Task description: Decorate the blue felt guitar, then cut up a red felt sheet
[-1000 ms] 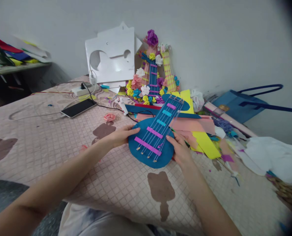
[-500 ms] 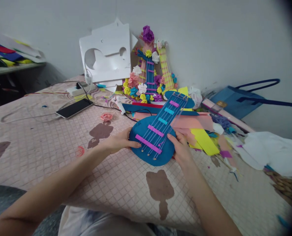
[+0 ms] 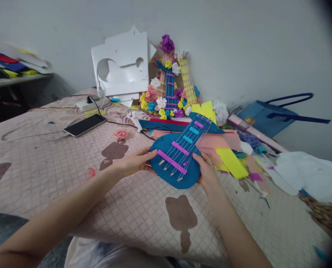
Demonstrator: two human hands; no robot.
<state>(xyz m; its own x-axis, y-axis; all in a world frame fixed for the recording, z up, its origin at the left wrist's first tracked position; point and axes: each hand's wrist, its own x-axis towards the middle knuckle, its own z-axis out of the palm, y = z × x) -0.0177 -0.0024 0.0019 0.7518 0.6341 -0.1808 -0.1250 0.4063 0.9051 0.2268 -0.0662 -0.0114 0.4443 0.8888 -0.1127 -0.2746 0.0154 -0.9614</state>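
Observation:
Between my two hands is a blue paper guitar (image 3: 173, 173) with purple and light-blue strips across its thin strings. Its neck points away from me, up and to the right. My left hand (image 3: 139, 162) grips the left edge of the rounded body, thumb on top and fingers underneath. On the right edge, my right hand (image 3: 206, 167) holds the body the same way, thumb near the strings. A pink paper flower (image 3: 121, 134) lies left of the guitar on the patterned tablecloth (image 3: 132, 208). Behind the guitar lies a white glue gun (image 3: 136, 122) with a black cord.
A phone (image 3: 85, 125) and a power strip (image 3: 92, 104) with cables are at the left. Paper-flower-covered guitars (image 3: 170, 87) and white boards (image 3: 121, 70) lean on the wall. Yellow paper (image 3: 233, 163), a white bag (image 3: 313, 175) and a blue tote bag (image 3: 266, 115) are on the right.
The guitar has moved slightly right, and its neck has tipped down a little toward me. Both hands keep hold of it. The view has shifted slightly.

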